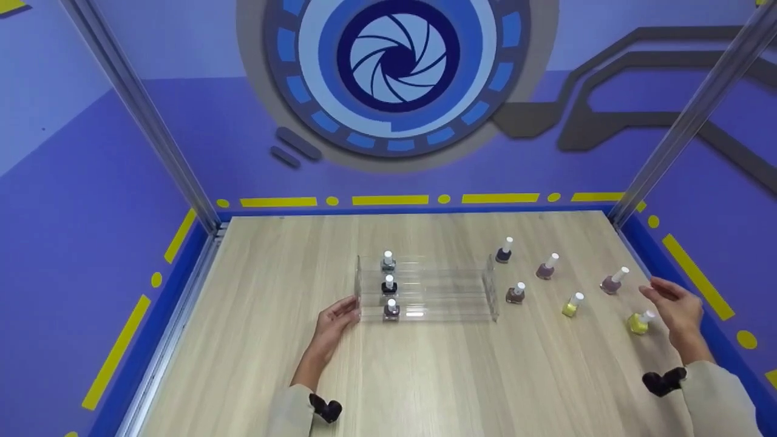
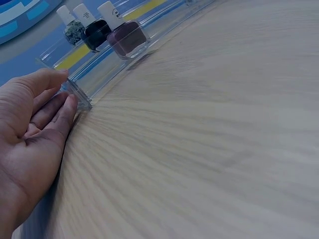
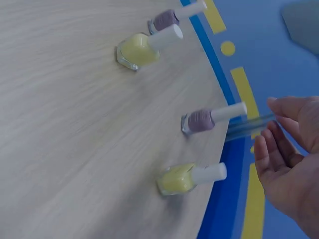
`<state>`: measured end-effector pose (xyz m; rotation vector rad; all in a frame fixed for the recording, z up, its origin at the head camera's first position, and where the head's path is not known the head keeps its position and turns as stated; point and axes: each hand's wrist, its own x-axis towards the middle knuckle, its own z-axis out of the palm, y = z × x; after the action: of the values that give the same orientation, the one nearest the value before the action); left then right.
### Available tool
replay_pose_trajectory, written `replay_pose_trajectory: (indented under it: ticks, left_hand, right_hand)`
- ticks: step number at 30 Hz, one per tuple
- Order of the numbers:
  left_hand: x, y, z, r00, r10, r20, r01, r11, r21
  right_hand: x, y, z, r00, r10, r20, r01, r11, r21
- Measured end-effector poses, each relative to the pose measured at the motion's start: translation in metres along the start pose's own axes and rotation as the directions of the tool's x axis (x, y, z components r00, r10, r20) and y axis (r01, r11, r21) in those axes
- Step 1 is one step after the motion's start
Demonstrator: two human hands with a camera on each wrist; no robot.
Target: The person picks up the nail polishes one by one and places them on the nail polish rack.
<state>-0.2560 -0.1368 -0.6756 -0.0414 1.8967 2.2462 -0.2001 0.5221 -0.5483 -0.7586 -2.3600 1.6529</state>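
A clear stepped rack (image 1: 446, 300) stands mid-table. My left hand (image 1: 332, 325) touches its left end panel with loosely bent fingers. One nail polish bottle stands on each tier at that end: speckled grey-green (image 1: 388, 263), near-black (image 1: 390, 286) and dark purple (image 2: 127, 39) at the front. On the right, my right hand (image 1: 680, 309) hovers with relaxed fingers and nothing in them. Closest to it are a yellow nail polish bottle (image 1: 639, 323) and a mauve one (image 1: 613, 282); both are apart from the fingers in the right wrist view.
Between rack and right hand stand more white-capped bottles: navy (image 1: 503, 252), mauve (image 1: 546, 268), brownish (image 1: 516, 294) and yellow (image 1: 571, 306). Blue-purple panels (image 1: 516, 176) wall the wooden table (image 1: 425, 388) at the back and sides, with metal posts (image 1: 674, 127) at the corners.
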Motion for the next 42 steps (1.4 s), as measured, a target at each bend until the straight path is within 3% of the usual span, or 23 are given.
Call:
replay_pose_trajectory:
  ticks: [6, 15, 27, 36, 42]
  left_hand:
    - [-0.002, 0.000, -0.001, 1.000, 0.001, -0.007, -0.001, 1.000, 0.008]
    - [-0.002, -0.001, -0.001, 1.000, 0.014, -0.008, -0.014, 1.000, 0.018]
    - [-0.002, 0.001, 0.001, 1.000, 0.010, -0.020, -0.009, 1.000, 0.024]
    - [-0.003, 0.001, 0.001, 1.000, 0.004, -0.021, -0.004, 1.000, 0.025]
    - [-0.003, 0.001, 0.001, 1.000, 0.008, -0.022, -0.007, 0.999, 0.033]
  right_hand:
    - [-0.001, 0.020, -0.002, 0.985, 0.161, -0.059, -0.160, 0.987, 0.021]
    - [-0.007, 0.040, 0.007, 0.979, 0.171, -0.110, -0.175, 0.984, -0.020]
    - [-0.007, 0.049, 0.006, 0.963, 0.244, -0.116, -0.242, 0.970, 0.030]
    - [-0.008, 0.053, 0.006, 0.964, 0.235, -0.124, -0.229, 0.972, 0.061]
    - [-0.009, 0.052, 0.009, 0.980, 0.127, -0.154, -0.130, 0.992, -0.005]
